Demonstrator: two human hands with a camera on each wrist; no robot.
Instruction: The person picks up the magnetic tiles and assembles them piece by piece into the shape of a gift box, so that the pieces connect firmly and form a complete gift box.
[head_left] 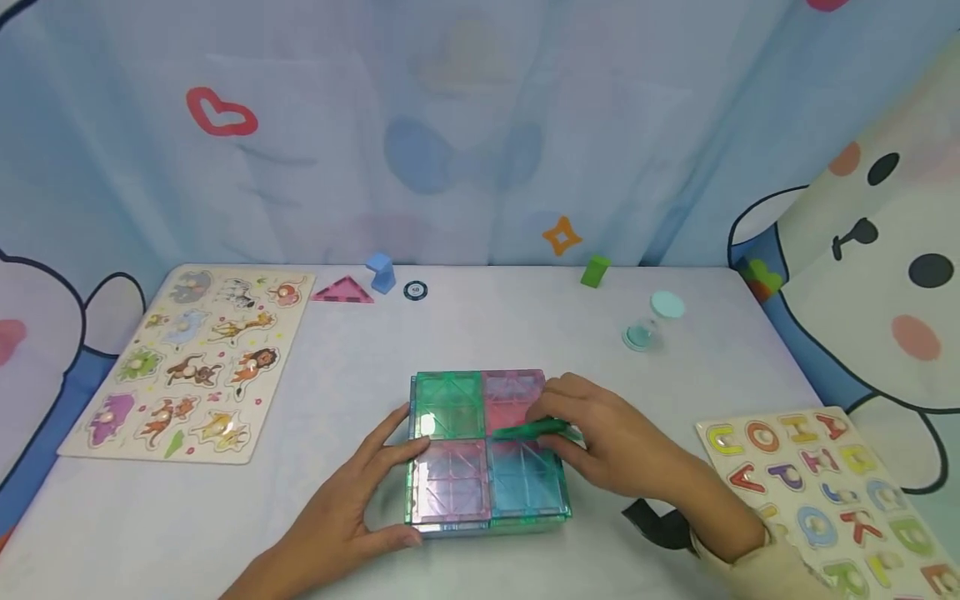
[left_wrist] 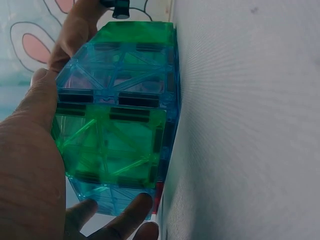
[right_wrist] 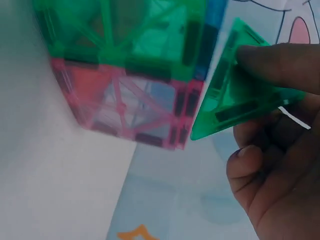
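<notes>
A low box of translucent magnetic tiles [head_left: 450,483] sits mid-table, its top made of green, pink, pale purple and blue squares. My left hand [head_left: 341,508] rests against the box's left side, fingers extended along its edge and thumb near the front corner. Over the right part of the top, my right hand [head_left: 611,433] pinches a green triangular magnetic tile [head_left: 525,430] between thumb and fingers. In the right wrist view that triangle [right_wrist: 220,107] stands tilted beside the top edge. Whether it touches the box cannot be told. Green and blue side tiles [left_wrist: 107,142] show in the left wrist view.
An animal puzzle board [head_left: 255,417] lies left, a letter puzzle board [head_left: 757,475] right. Along the back are a pink triangle [head_left: 343,290], blue block [head_left: 382,275], round chip [head_left: 416,290] and green block [head_left: 596,271]. A small sand timer [head_left: 637,337] lies right; a black piece [head_left: 656,525] is near my right wrist.
</notes>
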